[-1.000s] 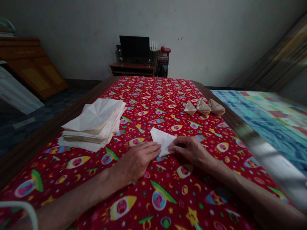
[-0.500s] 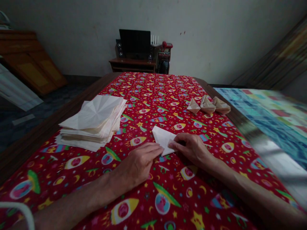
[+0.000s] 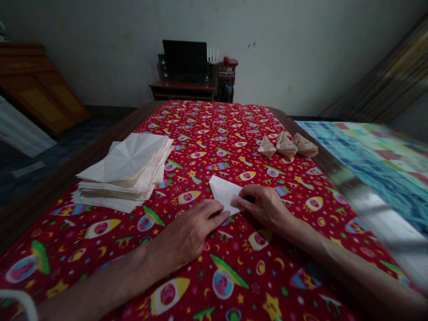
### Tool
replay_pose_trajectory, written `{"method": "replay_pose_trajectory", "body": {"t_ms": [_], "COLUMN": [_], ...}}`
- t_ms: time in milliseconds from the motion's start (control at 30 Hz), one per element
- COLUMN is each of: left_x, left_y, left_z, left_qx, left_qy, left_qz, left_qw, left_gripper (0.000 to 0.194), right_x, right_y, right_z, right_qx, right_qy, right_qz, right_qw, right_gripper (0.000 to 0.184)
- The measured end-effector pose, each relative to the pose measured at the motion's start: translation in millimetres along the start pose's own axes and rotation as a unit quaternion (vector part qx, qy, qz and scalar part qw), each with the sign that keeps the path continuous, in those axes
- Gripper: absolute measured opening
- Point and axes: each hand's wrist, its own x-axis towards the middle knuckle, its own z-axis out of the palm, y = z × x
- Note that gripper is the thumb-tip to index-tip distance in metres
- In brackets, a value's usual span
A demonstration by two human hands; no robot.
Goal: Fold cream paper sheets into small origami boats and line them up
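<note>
A white sheet of paper (image 3: 221,188), folded into a small pointed shape, lies on the red patterned tablecloth between my hands. My right hand (image 3: 265,205) pinches its right side between thumb and fingers, where a flap is turned over. At the near left edge, my left hand (image 3: 192,229) has its fingertips and thumb closed on the paper's corner. To the left is a pile of creased paper sheets (image 3: 130,156), the top one marked with radiating folds. Folded paper pieces (image 3: 286,145) stand in three groups at the far right.
The red tablecloth (image 3: 220,129) covers a long dark wooden table (image 3: 133,118). Beyond it are a monitor (image 3: 185,60) and speakers on a low desk (image 3: 180,91). A bed with a coloured cover (image 3: 364,156) lies to the right, and a wooden cabinet (image 3: 40,89) stands far left.
My left thumb and index finger have spread a little apart at the paper's near corner. My right hand keeps its pinch. The whole view has shifted slightly.
</note>
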Motion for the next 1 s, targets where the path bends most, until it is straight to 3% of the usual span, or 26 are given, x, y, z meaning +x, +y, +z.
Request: {"method": "replay_pose_trajectory", "body": {"t_ms": [133, 267, 367, 1000], "left_x": [0, 7, 14, 25], "left_y": [-1, -5, -6, 2], "left_z": [1.5, 6.0, 10.2, 9.7], "left_qx": [-0.022, -0.077, -0.094, -0.083], "left_qy": [0.027, 0.118, 0.153, 0.140], "left_qz": [-0.001, -0.024, -0.051, -0.100], "left_qw": [0.999, 0.990, 0.982, 0.982], "left_gripper": [0.051, 0.025, 0.009, 0.013], "right_x": [-1, -1, -2, -3], "right_y": [0, 1, 3, 4], "right_z": [-1, 0, 1, 4], "right_qx": [0.006, 0.006, 0.007, 0.004], "right_qy": [-0.007, -0.003, 0.002, 0.020], "right_qz": [-0.004, -0.014, -0.021, -0.035], "right_qw": [1.000, 1.000, 1.000, 0.999], "right_gripper": [0.026, 0.029, 0.030, 0.031]}}
